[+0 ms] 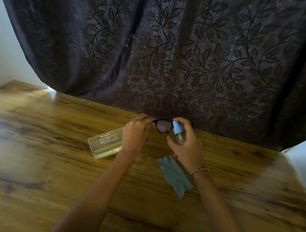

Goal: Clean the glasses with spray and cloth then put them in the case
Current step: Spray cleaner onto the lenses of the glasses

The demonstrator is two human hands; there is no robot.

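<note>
My left hand grips the black-framed glasses at their left end and holds them up above the far part of the wooden table. Close by on the right, my right hand is closed around a small clear spray bottle with a light blue top, its top right beside the visible lens. The other lens is hidden behind the bottle and my fingers. A blue-grey cloth lies flat on the table under my right wrist. The pale translucent case lies to the left of my left hand; whether its lid is open is unclear.
A dark curtain with a leaf pattern hangs right behind the table's far edge. Pale walls show at both sides. A beaded bracelet is on my right wrist.
</note>
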